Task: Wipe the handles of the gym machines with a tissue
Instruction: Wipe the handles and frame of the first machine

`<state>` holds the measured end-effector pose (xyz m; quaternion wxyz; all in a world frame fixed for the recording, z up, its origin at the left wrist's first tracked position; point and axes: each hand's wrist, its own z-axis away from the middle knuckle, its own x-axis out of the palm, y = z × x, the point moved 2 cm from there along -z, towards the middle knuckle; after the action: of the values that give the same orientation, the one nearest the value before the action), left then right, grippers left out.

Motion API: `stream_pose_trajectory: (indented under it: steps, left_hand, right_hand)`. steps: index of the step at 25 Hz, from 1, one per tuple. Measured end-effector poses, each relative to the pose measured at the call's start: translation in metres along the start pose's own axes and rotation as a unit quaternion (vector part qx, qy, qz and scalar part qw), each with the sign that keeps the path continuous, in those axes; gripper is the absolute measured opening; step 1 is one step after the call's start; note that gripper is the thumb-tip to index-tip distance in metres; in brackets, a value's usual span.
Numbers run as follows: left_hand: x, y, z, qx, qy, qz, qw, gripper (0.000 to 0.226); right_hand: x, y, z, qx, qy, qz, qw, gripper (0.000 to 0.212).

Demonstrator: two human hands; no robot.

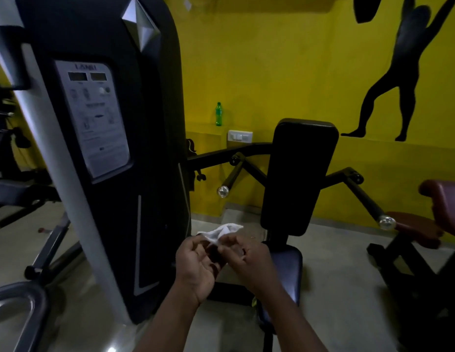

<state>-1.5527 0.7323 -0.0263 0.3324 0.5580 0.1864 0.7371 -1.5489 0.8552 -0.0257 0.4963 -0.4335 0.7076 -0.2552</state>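
**Two hands hold a tissue in front of a gym machine**

A dim gym room. A yellow wall [284, 72] fills the view from 12 to 3 o'clock, and a grey floor [335, 275] runs along the bottom from 8 to 4 o'clock.

One tall black machine tower [114, 174] stands at 9 o'clock, with one white instruction placard [94, 118] on its face. One black figure silhouette [389, 85] is painted on the wall at 2 o'clock. One upright black back pad [300, 174] stands just right of centre, with one dark seat [284, 270] below it at 5 o'clock. One maroon bench [429, 219] sits at 4 o'clock.

Two black handles, each with a shiny end cap, angle down on either side of the pad: the near handle [231, 177] at centre, the far handle [366, 196] at 3 o'clock.

At 6 o'clock, the left hand [198, 265] and right hand [249, 257] meet, fingers curled, both pinching the lower edge of one crumpled white tissue [221, 231]. The tissue is held above the seat, below both handles and touching neither.

On a wall ledge at 12 o'clock stands one green bottle [218, 114], with one white switch plate [239, 136] just below it.
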Motion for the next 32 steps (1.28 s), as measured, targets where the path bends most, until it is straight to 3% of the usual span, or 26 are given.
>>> stream_pose_trajectory:
  steps: [3,6,10,13,16,18,22,28,32]
  left_hand:
    - [0.004,0.020,-0.060,-0.038,-0.054,-0.004,0.998,0.049]
    - [0.009,0.048,-0.130,-0.068,-0.104,-0.083,0.989,0.045]
    - [0.003,0.086,-0.218,-0.075,-0.086,-0.280,0.953,0.027]
    - [-0.004,0.099,-0.264,-0.085,-0.054,-0.365,0.926,0.026]
    - [-0.006,0.099,-0.297,-0.080,-0.025,-0.379,0.922,0.022]
    - [-0.004,0.096,-0.310,-0.057,-0.018,-0.380,0.923,0.019]
    - [-0.002,0.088,-0.330,-0.011,-0.044,-0.427,0.903,0.026]
    - [0.004,0.075,-0.350,0.016,-0.079,-0.436,0.896,0.034]
    - [0.005,0.071,-0.357,0.005,-0.059,-0.394,0.917,0.027]
  right_hand:
    - [0.024,0.035,-0.061,-0.015,0.027,0.102,0.994,0.041]
    - [0.046,0.064,-0.129,0.011,0.130,0.105,0.986,0.033]
    - [0.063,0.089,-0.205,0.034,0.201,0.074,0.976,0.017]
    - [0.067,0.111,-0.238,0.070,0.228,0.118,0.964,0.031]
    - [0.066,0.126,-0.261,0.082,0.258,0.142,0.952,0.035]
    - [0.068,0.137,-0.271,0.056,0.247,0.165,0.953,0.029]
    - [0.091,0.158,-0.267,0.012,0.140,0.226,0.964,0.042]
    - [0.103,0.190,-0.235,-0.089,0.159,0.287,0.941,0.040]
    - [0.107,0.192,-0.258,-0.141,0.100,0.312,0.934,0.038]
